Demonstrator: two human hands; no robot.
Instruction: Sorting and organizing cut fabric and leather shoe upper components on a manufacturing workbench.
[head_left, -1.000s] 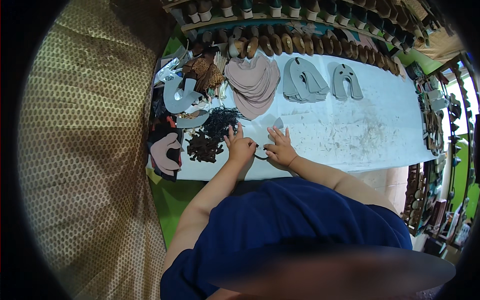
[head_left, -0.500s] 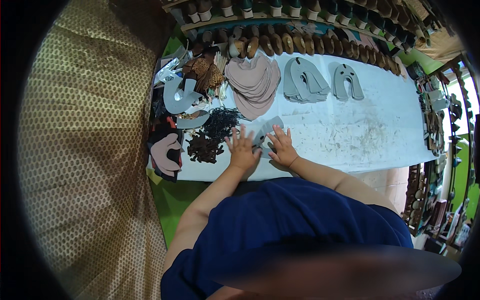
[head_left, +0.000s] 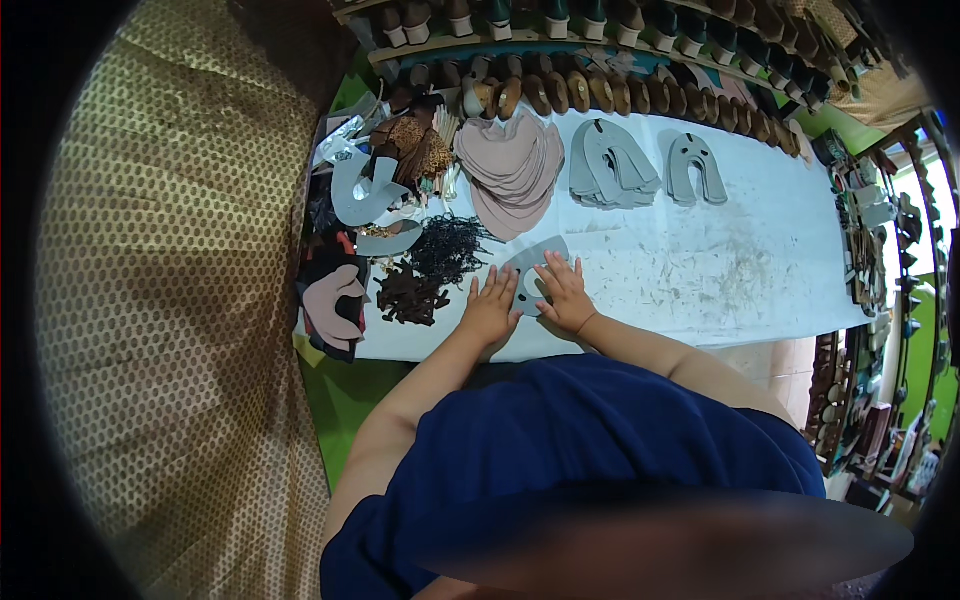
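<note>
Flat on the white-covered table (head_left: pixel 660 270) lies a grey curved cut piece (head_left: pixel 541 255) that looks like a shoe upper, with small dark spots on it. My left hand (head_left: pixel 490 308) rests spread along its left side, palm down. On its right side my right hand (head_left: pixel 567 298) lies with fingers stretched out, covering part of the piece. Neither hand grips anything. Left of my left hand are a heap of short dark brown strips (head_left: pixel 408 298) and a tangle of thin black pieces (head_left: pixel 448 246).
Behind my hands are stacked pink cut pieces (head_left: pixel 511 175) and two stacks of grey U-shaped pieces, a larger (head_left: pixel 590 150) and a smaller (head_left: pixel 690 155). Wooden shoe lasts (head_left: pixel 580 92) line the back edge. Brown patterned scraps (head_left: pixel 405 135) and a patterned curtain (head_left: pixel 190 300) are at the left.
My left hand's blurred, raised fingers have settled lower and closer together, uncovering more of the grey piece. My right hand has hardly moved. The view has shifted slightly.
</note>
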